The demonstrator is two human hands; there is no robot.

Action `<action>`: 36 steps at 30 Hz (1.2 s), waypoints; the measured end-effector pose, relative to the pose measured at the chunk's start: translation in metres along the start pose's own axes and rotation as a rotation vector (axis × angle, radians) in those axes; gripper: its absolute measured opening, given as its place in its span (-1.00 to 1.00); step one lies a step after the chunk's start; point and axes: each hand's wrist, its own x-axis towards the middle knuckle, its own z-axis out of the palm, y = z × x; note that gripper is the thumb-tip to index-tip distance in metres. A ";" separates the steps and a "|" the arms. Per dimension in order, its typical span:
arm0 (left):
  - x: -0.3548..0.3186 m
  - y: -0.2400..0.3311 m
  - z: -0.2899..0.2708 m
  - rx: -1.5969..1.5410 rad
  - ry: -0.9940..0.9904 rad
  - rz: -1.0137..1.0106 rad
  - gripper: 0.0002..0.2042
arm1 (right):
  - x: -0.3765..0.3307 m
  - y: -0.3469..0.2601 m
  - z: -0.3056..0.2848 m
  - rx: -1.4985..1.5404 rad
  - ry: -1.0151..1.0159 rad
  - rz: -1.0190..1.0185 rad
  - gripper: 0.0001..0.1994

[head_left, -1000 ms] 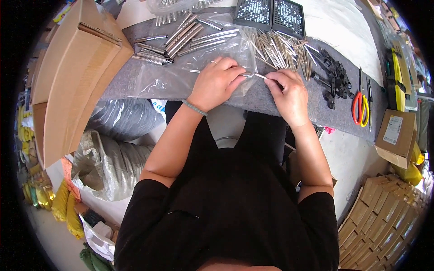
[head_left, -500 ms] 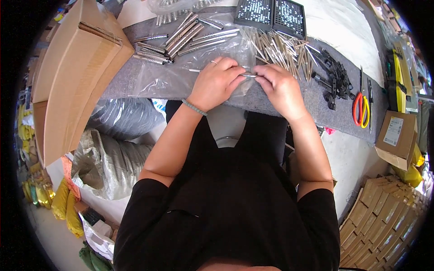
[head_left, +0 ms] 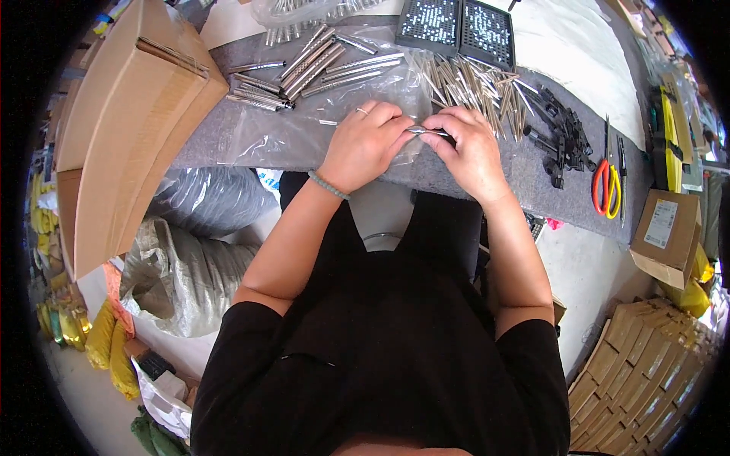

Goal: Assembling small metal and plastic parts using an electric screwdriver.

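Observation:
My left hand (head_left: 368, 144) is closed on a slim metal rod (head_left: 328, 122), whose pale end sticks out past the knuckles; the rest is hidden in the palm. My right hand (head_left: 466, 148) pinches a short shiny metal piece (head_left: 417, 130) with a darker back part, between thumb and fingers. The two pieces meet or nearly touch between my fingertips; I cannot tell whether they are joined. Under both hands lies a clear plastic sheet (head_left: 266, 137). Beyond them are patterned metal tubes (head_left: 313, 70) and a heap of thin metal rods (head_left: 483, 87).
A black tray (head_left: 428, 24) of small parts stands at the back. Black clip-like parts (head_left: 564, 137) and red-and-yellow-handled scissors (head_left: 606, 190) lie to the right. A large cardboard box (head_left: 129, 137) borders the left side; stacked cardboard (head_left: 654, 380) fills the lower right.
My right fingers have shifted on the metal piece, and its darker back part now shows. Less of the rod sticks out beside my left hand.

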 end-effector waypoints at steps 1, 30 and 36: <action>0.000 0.000 0.000 0.001 0.001 0.001 -0.81 | 0.000 0.001 0.001 -0.007 0.003 -0.019 -0.84; 0.002 0.000 -0.002 -0.090 -0.030 -0.055 -0.83 | -0.012 0.006 -0.012 -0.023 0.063 0.022 -0.79; 0.002 0.001 -0.001 -0.081 -0.034 -0.056 -0.82 | -0.009 -0.001 -0.007 -0.031 0.058 -0.007 -0.79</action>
